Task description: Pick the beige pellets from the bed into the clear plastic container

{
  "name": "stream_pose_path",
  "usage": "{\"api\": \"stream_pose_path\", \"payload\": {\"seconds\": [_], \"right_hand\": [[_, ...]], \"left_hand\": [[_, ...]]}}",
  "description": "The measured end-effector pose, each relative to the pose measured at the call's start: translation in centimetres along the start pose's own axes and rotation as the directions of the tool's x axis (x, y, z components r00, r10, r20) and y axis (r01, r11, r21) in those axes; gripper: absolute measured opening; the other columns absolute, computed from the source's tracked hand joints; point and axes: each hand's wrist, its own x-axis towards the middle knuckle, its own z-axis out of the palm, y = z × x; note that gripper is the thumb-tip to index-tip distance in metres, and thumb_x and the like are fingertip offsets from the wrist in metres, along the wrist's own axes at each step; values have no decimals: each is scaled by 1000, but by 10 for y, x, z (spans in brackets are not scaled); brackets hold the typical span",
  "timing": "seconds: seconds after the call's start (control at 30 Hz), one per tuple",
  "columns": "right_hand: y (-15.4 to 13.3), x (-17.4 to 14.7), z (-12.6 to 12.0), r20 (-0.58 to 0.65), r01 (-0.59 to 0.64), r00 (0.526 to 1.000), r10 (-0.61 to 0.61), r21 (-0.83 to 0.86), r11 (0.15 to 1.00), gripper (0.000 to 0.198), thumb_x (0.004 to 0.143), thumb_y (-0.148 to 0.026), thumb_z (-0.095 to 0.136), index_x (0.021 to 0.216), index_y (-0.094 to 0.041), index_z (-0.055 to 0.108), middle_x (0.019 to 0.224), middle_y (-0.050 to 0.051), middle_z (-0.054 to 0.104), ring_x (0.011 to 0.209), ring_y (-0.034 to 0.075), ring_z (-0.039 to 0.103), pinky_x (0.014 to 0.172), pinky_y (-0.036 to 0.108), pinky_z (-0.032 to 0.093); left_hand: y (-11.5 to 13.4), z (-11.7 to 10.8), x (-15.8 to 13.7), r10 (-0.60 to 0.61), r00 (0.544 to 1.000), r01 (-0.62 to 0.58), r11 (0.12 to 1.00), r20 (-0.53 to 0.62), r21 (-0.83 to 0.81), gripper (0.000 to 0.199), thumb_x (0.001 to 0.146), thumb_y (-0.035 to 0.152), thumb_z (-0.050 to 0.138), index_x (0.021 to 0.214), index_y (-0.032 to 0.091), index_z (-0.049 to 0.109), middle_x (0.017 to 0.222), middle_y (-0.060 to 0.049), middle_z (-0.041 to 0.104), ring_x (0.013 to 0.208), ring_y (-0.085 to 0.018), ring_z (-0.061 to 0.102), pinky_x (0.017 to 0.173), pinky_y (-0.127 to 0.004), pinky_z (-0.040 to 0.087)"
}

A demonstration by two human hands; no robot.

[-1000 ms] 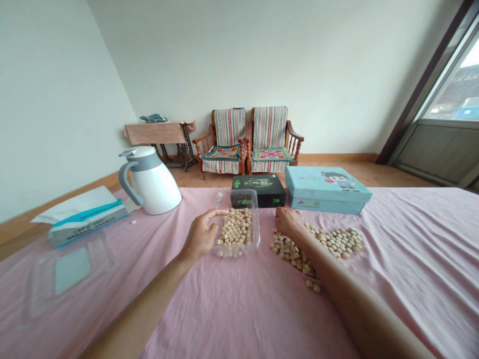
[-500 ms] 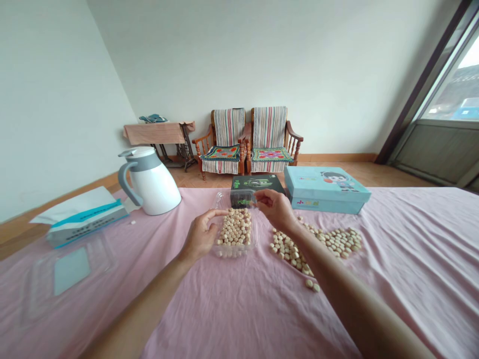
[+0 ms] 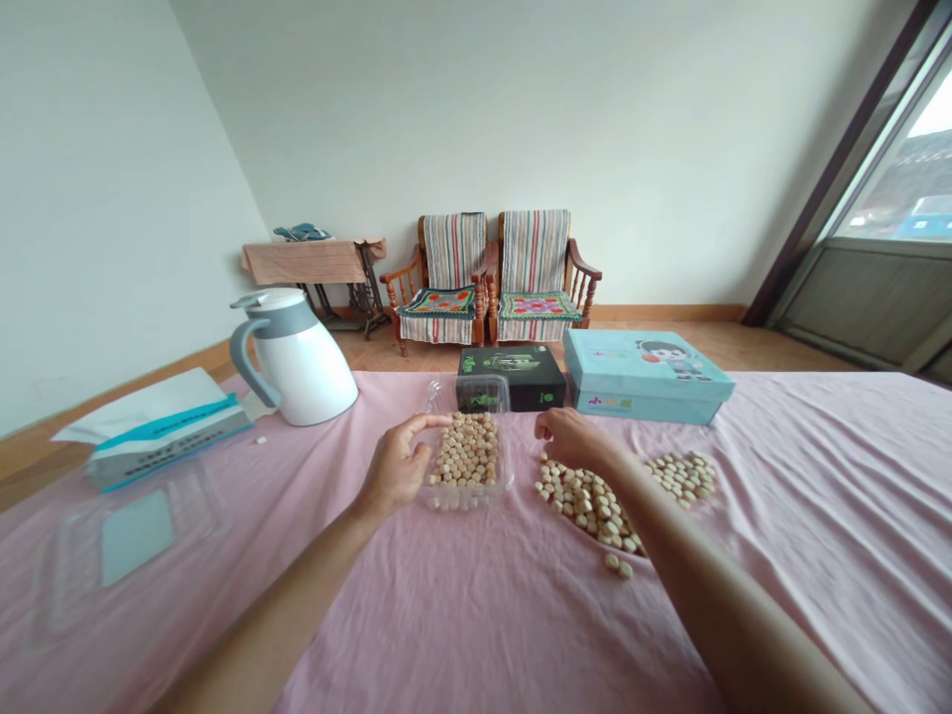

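Well to the left of the clear plastic container [image 3: 507, 451], on the pink tablecloth [image 3: 446, 615], lie a blue-and-grey tissue pack [image 3: 168, 438] and, nearer the viewer, a transparent lid [image 3: 138, 536] with a pale rectangular panel. Closer to the container's left, and farther back, a white-and-grey insulated jug [image 3: 304, 362] stands upright, handle to the left. At the container's left edge is the left hand [image 3: 394, 461]: forearm rising obliquely, forefinger extended rightward over the rim, thumb set below it across a narrow gap, remaining fingers folded. Inside the container, beige rounded pieces [image 3: 468, 451] lie closely packed. Behind the container and slightly right sits a black printed box [image 3: 521, 379], partly seen through the clear wall. Right of the container, well apart from the left hand, the right hand [image 3: 576, 439] is bent leftward with knuckles uppermost and fingers curled inward; whether it holds a piece cannot be told. Below it spreads a heap of loose beige pieces [image 3: 587, 499], right of the container. Farther right of the container, behind the heap, rests a light-blue cartoon-printed box [image 3: 647, 372].
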Motion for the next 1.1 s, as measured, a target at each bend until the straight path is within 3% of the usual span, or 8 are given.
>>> {"api": "stream_pose_path", "payload": {"seconds": [0.1, 0.23, 0.4, 0.57, 0.63, 0.77, 0.93, 1.1], "right_hand": [[-3, -2, 11, 72, 63, 996, -59, -59, 996, 25, 66, -4, 52, 83, -15, 68, 88, 9, 69, 82, 18, 62, 67, 23, 40], [-5, 0, 18, 26, 51, 998, -49, -85, 995, 21, 68, -4, 50, 77, -14, 67, 86, 10, 69, 81, 19, 62, 66, 24, 39], [-6, 4, 1, -178, 50, 984, -19, 175, 983, 19, 66, -6, 52, 74, -15, 66, 74, 4, 67, 72, 15, 60, 64, 23, 41], [-23, 9, -9, -325, 229, 946, -8, 648, 727, 20, 73, -18, 55, 92, -16, 63, 79, 2, 68, 71, 12, 64, 63, 22, 47], [-28, 11, -6, -377, 240, 923, 79, 723, 648, 23, 75, -17, 55, 97, -17, 60, 88, 4, 70, 80, 13, 66, 71, 24, 50], [-26, 14, -3, -383, 200, 905, 185, 767, 610, 19, 76, -13, 48, 91, -17, 60, 85, 4, 70, 83, 15, 68, 73, 26, 52], [-12, 13, -9, -392, 126, 895, 213, 681, 722, 20, 75, -12, 45, 86, -17, 61, 79, 2, 69, 75, 14, 68, 67, 23, 50], [13, 9, -7, -321, -90, 930, 179, 273, 958, 23, 71, -9, 47, 81, -17, 65, 82, 4, 69, 81, 16, 63, 70, 23, 43]], "left_hand": [[3, 0, 0, -7, 1000, 7, 1000, 6, 7, 51, 64, 5, 36, 104, 17, 64, 110, -2, 67, 108, -18, 59, 100, -32, 40], [6, -1, 0, -7, 1000, 7, 1000, -5, 18, 51, 64, 5, 36, 104, 17, 65, 108, -2, 67, 107, -18, 59, 99, -32, 41], [3, -1, 0, -3, 1000, 3, 1000, -1, 16, 50, 64, 5, 36, 103, 17, 65, 109, -2, 67, 109, -18, 58, 101, -32, 39], [2, 0, 0, -13, 1000, 13, 1000, 10, 0, 49, 65, 6, 36, 103, 16, 64, 110, -3, 67, 108, -18, 58, 99, -33, 40], [3, 0, -1, -17, 1000, 17, 1000, 6, 1, 48, 65, 6, 36, 103, 16, 64, 109, -3, 67, 108, -18, 58, 100, -33, 40], [4, -1, -1, -19, 1000, 19, 1000, 3, 4, 48, 65, 6, 37, 103, 17, 65, 109, -3, 67, 107, -19, 59, 100, -34, 40], [3, -1, 0, -18, 1000, 18, 1000, 6, 7, 50, 65, 6, 36, 105, 17, 65, 109, -3, 67, 105, -18, 60, 98, -33, 42], [0, 0, 0, 10, 1000, -10, 1000, -3, 2, 50, 63, 6, 36, 103, 17, 65, 109, -2, 67, 109, -17, 58, 101, -32, 40]]}}
